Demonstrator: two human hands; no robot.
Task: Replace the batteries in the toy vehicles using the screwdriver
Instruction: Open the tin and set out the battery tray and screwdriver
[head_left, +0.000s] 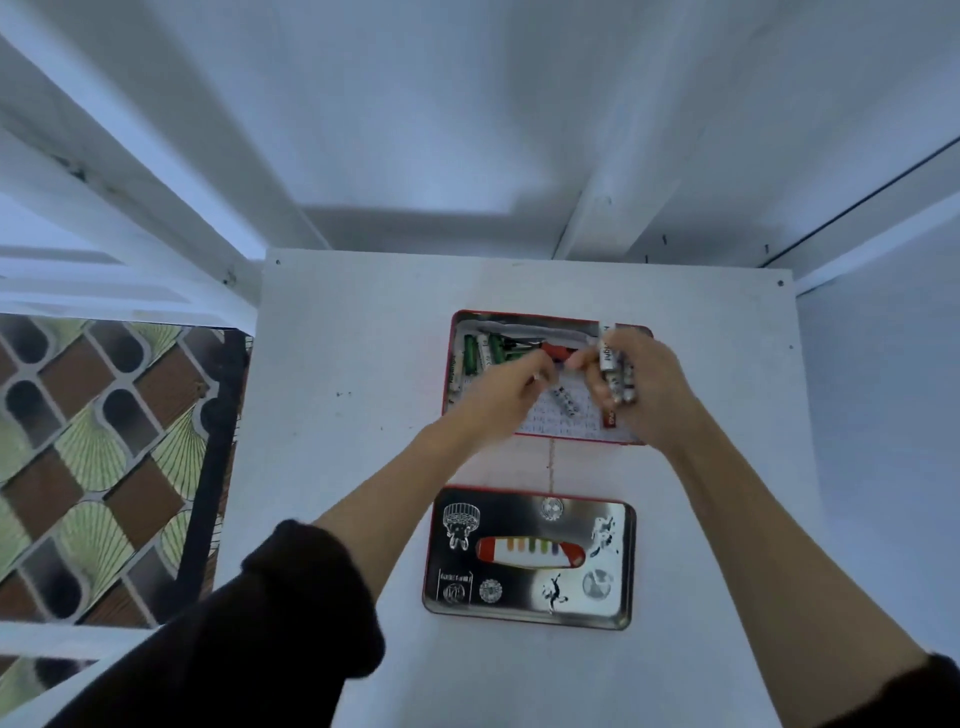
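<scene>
We see the right hand (641, 384) gripping a bundle of white batteries (615, 371) over the open red tin (449, 364) on the worktop (363, 364), likely gathering spares; the left hand (501, 392) pinches something small we cannot identify; the lid (530, 558) lies nearer us; no toy vehicles visible.

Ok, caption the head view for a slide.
Right hand grips white batteries over the open red tin; left hand reaches in.

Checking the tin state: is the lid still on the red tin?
No: the lid lies flat on the table nearer the person, apart from the open red tin, over which both hands are busy.
</scene>
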